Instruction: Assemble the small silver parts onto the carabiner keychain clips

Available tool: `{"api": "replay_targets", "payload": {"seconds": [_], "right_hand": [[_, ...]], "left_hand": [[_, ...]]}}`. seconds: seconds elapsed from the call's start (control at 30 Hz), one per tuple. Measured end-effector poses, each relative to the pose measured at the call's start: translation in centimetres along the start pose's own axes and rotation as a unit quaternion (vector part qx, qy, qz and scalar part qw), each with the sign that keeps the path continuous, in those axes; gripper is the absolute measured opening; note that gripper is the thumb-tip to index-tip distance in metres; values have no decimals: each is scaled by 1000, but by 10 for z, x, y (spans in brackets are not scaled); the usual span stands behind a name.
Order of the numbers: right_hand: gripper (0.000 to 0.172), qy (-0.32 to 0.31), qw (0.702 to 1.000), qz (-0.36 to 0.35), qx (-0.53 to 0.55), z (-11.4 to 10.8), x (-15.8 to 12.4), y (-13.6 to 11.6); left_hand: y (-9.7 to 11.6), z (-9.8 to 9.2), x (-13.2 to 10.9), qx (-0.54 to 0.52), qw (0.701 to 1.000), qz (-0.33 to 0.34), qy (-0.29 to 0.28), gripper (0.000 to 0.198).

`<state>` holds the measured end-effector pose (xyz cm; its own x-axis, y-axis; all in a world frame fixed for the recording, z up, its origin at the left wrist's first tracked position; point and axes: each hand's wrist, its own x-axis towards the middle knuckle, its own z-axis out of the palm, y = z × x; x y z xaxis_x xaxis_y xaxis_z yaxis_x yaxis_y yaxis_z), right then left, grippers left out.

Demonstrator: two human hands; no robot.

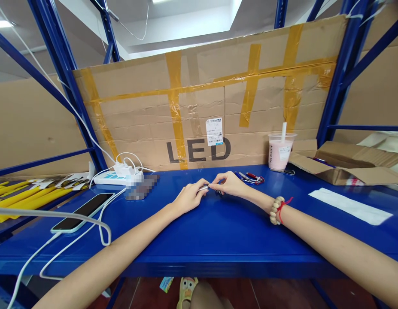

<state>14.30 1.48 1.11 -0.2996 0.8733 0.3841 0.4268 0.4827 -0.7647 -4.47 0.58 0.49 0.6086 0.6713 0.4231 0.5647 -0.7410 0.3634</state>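
My left hand (189, 196) and my right hand (229, 184) meet over the middle of the blue table (218, 231). Both pinch a small silver pen-like piece (204, 187) held between them, the left hand gripping one end and the right fingertips closed on the other. A small dark part lies under my right hand, too small to name. My right wrist wears a bead bracelet (275, 210) with a red string. Several pens (250, 177) lie just behind my right hand.
A taped cardboard sheet marked LED (199, 111) stands along the back. A pink drink cup with a straw (280, 150) and an open cardboard box (343, 165) sit at the right, with a white strip (350, 207). A phone (84, 211), white cables and a power strip (116, 175) lie at the left.
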Motion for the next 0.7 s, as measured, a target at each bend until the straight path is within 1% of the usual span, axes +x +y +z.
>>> {"api": "replay_targets", "payload": {"seconds": [0.2,0.4,0.7], "right_hand": [[37,8,1000,-3,2,1,1,6],[35,26,999,-1,-29,4,1,10],[34,64,996,-33,-60,9,1,11]], "left_hand": [[2,-2,2,40,999,-12,-4,18],[6,-4,3,77,996,-41,-14,20],[7,-6,4,118,991,-63,-18,26]]}}
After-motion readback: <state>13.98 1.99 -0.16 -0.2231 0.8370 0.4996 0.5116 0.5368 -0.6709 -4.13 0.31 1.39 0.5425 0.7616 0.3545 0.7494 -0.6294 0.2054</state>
